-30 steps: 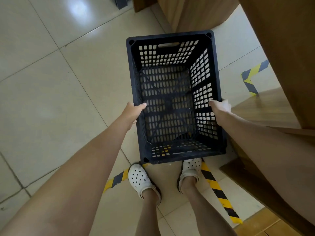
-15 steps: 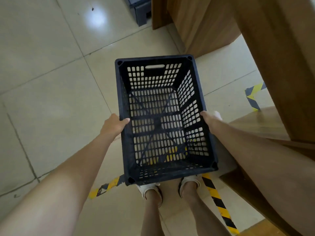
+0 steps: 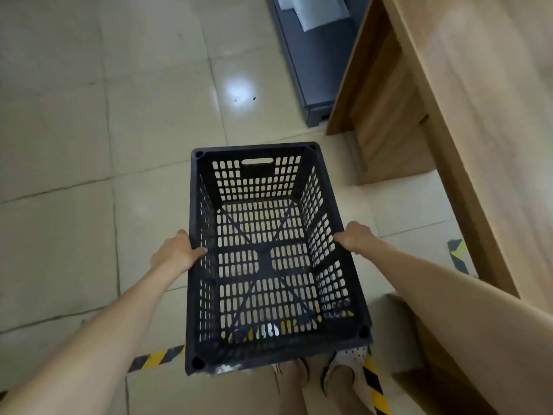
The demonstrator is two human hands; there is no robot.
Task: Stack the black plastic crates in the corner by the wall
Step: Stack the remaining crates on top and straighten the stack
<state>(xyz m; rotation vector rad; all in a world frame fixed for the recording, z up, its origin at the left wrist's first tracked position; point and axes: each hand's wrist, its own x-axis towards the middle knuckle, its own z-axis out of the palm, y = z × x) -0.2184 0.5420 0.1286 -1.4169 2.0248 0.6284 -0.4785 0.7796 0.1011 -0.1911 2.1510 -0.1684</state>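
Note:
An empty black plastic crate (image 3: 263, 256) with slotted walls and floor hangs in front of me above the tiled floor, open side up. My left hand (image 3: 176, 254) grips its left long rim, thumb hooked over the edge. My right hand (image 3: 354, 236) grips the right long rim opposite. A handle slot shows in the far short wall. No other black crate is in view.
A wooden desk (image 3: 449, 115) runs along the right side. A grey cabinet (image 3: 311, 64) stands on the floor beyond it at the top. Yellow-black tape (image 3: 155, 357) crosses the tiles near my feet (image 3: 344, 369). Open tiled floor lies to the left.
The view has lifted forward: the grey cabinet and more of the desk have come into sight. The crate sits lower in the frame, covering my feet. Both hands keep the same hold.

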